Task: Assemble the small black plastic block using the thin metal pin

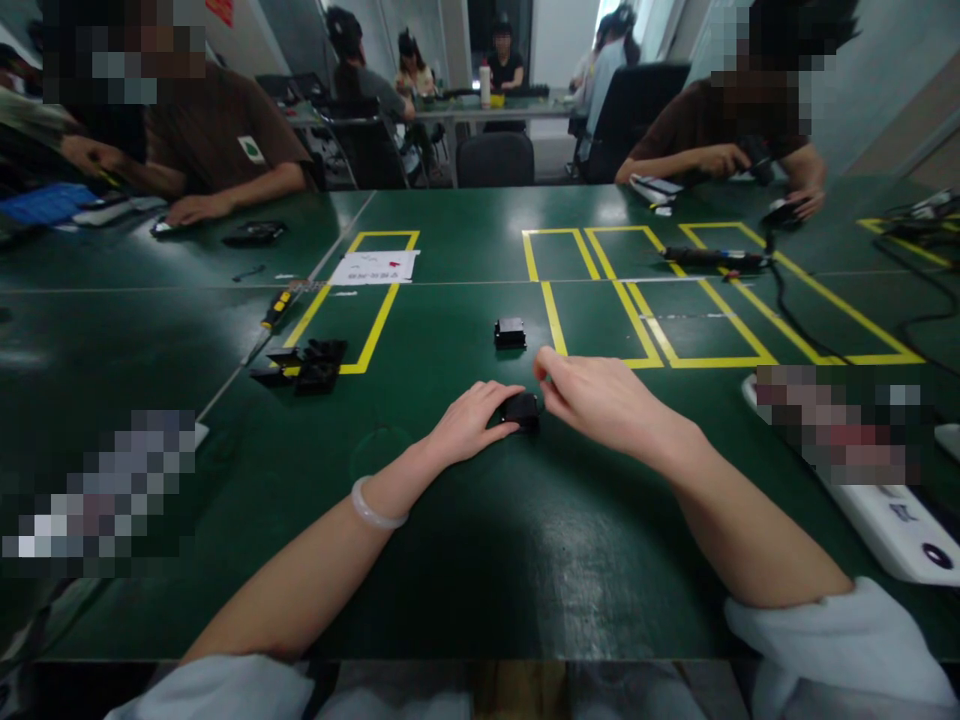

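Note:
On the green table, my left hand (474, 422) grips a small black block (521, 411) between thumb and fingers, from its left side. Just right of the block is my right hand (589, 395), its fingers curled together near the block's right edge; whatever they may hold is too small or hidden to name. A second black block (510, 333) sits a little farther back, touched by neither hand.
Black parts (319, 366) and a yellow-black screwdriver (277, 308) lie to the left. Yellow tape outlines mark the table (450, 520). A paper sheet (375, 267) is behind. White devices flank my arms. Two people work across the table, one holding a dark tool (757, 158).

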A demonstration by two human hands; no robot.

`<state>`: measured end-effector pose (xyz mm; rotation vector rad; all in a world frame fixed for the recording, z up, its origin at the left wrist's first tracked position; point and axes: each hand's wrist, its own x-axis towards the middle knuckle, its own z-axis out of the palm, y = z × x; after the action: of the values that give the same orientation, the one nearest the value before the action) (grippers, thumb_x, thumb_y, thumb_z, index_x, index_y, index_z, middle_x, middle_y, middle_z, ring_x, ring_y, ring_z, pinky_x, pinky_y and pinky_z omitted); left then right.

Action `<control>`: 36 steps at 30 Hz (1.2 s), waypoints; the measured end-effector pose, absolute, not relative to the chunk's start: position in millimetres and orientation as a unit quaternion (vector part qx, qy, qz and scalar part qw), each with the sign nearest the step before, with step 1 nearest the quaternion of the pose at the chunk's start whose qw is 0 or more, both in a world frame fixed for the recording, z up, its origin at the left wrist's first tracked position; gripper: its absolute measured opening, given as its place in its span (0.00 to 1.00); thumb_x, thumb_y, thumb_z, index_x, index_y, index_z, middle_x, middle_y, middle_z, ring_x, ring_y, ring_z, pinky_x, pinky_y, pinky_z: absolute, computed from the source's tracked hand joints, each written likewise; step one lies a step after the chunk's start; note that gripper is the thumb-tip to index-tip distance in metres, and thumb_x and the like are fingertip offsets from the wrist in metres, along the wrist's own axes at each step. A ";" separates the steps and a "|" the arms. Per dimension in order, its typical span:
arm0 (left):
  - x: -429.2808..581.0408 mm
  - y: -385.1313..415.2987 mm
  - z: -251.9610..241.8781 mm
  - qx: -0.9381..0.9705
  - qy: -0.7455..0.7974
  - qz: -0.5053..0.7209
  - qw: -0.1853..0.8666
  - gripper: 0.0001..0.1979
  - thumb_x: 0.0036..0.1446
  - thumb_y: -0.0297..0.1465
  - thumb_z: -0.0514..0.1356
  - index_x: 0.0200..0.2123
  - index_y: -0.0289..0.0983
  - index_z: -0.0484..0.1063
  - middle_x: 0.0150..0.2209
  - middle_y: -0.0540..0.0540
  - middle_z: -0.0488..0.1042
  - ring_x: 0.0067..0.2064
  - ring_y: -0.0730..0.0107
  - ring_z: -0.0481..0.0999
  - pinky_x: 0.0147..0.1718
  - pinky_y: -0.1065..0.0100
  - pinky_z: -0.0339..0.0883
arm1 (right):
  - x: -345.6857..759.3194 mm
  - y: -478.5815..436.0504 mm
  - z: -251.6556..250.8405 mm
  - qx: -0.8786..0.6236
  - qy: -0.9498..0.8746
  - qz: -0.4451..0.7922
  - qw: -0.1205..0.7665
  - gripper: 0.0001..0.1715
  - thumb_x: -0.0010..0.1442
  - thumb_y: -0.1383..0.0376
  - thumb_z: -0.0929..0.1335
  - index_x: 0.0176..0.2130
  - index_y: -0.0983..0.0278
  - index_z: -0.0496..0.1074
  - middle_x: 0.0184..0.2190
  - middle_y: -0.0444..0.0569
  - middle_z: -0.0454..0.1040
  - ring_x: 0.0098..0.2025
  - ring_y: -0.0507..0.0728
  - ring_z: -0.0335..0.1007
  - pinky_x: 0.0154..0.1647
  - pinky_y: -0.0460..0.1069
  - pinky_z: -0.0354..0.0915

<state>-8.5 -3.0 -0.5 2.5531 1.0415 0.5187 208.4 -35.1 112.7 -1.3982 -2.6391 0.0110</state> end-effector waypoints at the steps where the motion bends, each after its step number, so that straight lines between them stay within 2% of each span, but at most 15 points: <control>1: -8.5 -3.0 -0.7 0.897 0.367 0.183 0.167 0.24 0.64 0.41 0.58 0.61 0.40 0.61 0.50 0.42 0.70 0.49 0.57 0.68 0.49 0.57 0.65 | 207.2 -38.5 113.8 -0.459 -0.885 0.005 0.075 0.09 0.67 0.63 0.58 0.42 0.63 0.65 0.33 0.51 0.77 0.30 0.55 0.70 0.26 0.49 0.46; 3: -8.8 -2.7 -1.6 0.896 0.367 0.187 0.168 0.23 0.64 0.41 0.58 0.59 0.40 0.62 0.50 0.43 0.70 0.48 0.57 0.69 0.48 0.57 0.65 | 201.8 -44.9 114.0 -0.448 -0.891 -0.013 0.065 0.12 0.68 0.63 0.57 0.40 0.63 0.66 0.34 0.52 0.77 0.32 0.55 0.71 0.27 0.50 0.46; 5: -9.3 -2.1 -3.1 0.895 0.366 0.189 0.172 0.20 0.64 0.41 0.57 0.56 0.40 0.64 0.49 0.43 0.71 0.48 0.57 0.69 0.48 0.57 0.66 | 193.9 -49.6 110.8 -0.452 -0.889 -0.042 0.054 0.16 0.70 0.61 0.55 0.39 0.63 0.66 0.30 0.52 0.77 0.30 0.55 0.71 0.27 0.51 0.45; 10: -10.9 -0.5 -6.6 0.894 0.363 0.199 0.173 0.17 0.65 0.43 0.55 0.47 0.36 0.68 0.46 0.42 0.72 0.46 0.57 0.70 0.46 0.57 0.67 | 180.4 -53.8 99.3 -0.418 -0.904 -0.065 0.067 0.12 0.70 0.64 0.57 0.40 0.64 0.66 0.30 0.48 0.77 0.32 0.56 0.74 0.30 0.51 0.48; 17: -10.3 -0.5 -3.6 0.900 0.358 0.199 0.152 0.20 0.65 0.43 0.56 0.55 0.37 0.65 0.49 0.42 0.72 0.47 0.57 0.70 0.47 0.57 0.67 | 187.4 -50.8 104.5 -0.445 -0.890 -0.068 0.071 0.13 0.70 0.66 0.55 0.40 0.64 0.65 0.29 0.47 0.75 0.30 0.55 0.73 0.26 0.50 0.45; 21: -7.1 -4.1 0.6 0.908 0.362 0.184 0.104 0.17 0.68 0.40 0.53 0.54 0.36 0.67 0.51 0.40 0.71 0.48 0.58 0.71 0.47 0.57 0.68 | 188.8 -49.5 107.0 -0.450 -0.889 -0.054 0.067 0.14 0.71 0.64 0.54 0.40 0.64 0.64 0.30 0.48 0.76 0.30 0.55 0.72 0.26 0.50 0.44; 27: -1.9 -11.9 6.3 0.924 0.334 0.188 0.020 0.15 0.68 0.33 0.54 0.54 0.37 0.70 0.54 0.40 0.71 0.54 0.56 0.71 0.52 0.55 0.67 | 194.9 -44.7 109.6 -0.474 -0.879 -0.024 0.044 0.16 0.71 0.61 0.53 0.43 0.64 0.64 0.31 0.49 0.76 0.28 0.54 0.71 0.24 0.49 0.42; 32: -0.2 -13.5 5.9 0.921 0.324 0.214 -0.024 0.15 0.68 0.33 0.53 0.54 0.36 0.71 0.53 0.40 0.74 0.54 0.58 0.73 0.53 0.56 0.69 | 199.8 -39.5 109.8 -0.520 -0.853 -0.022 0.035 0.20 0.71 0.56 0.51 0.46 0.63 0.64 0.31 0.50 0.78 0.29 0.55 0.71 0.25 0.48 0.42; 36: 0.4 -13.5 5.3 0.921 0.322 0.218 -0.026 0.16 0.69 0.33 0.53 0.55 0.36 0.70 0.55 0.40 0.73 0.54 0.59 0.73 0.51 0.58 0.70 | 202.0 -39.0 109.7 -0.502 -0.863 0.001 0.058 0.17 0.71 0.59 0.53 0.46 0.63 0.63 0.33 0.50 0.78 0.30 0.54 0.71 0.26 0.48 0.44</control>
<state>0.4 -13.5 5.3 2.9430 1.0287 0.6961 202.0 -39.0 109.7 -1.5220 -2.6142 0.0043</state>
